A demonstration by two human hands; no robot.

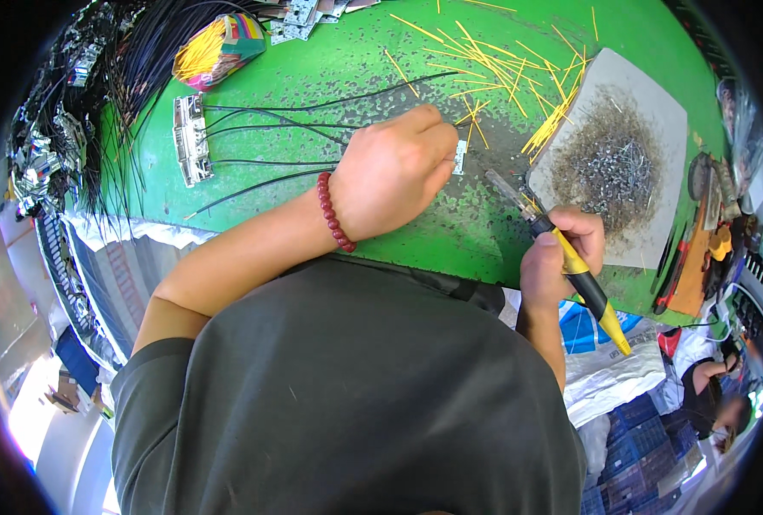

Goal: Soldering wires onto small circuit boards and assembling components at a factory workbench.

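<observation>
My left hand (403, 167), with a beaded bracelet at its wrist, is closed over the green tabletop. A small pale circuit board (460, 158) sticks out past its fingertips; the thumb and most of the grip are hidden under the hand. Several black wires (270, 127) run from a row of white-silver boards (193, 140) on the left toward this hand, some passing beneath it. In my right hand (562, 257) is a yellow and black soldering iron (583, 279). Its metal tip points up and left, a little to the right of the small board and apart from it.
Thin yellow wires (506, 64) lie scattered at the back, with a bundle of them in a colourful pouch (227, 47). A grey board (630, 94) bearing dark solder scraps is at right, near hand tools (699, 240). Black cables (137, 69) pile up far left. Another person (708, 386) appears lower right.
</observation>
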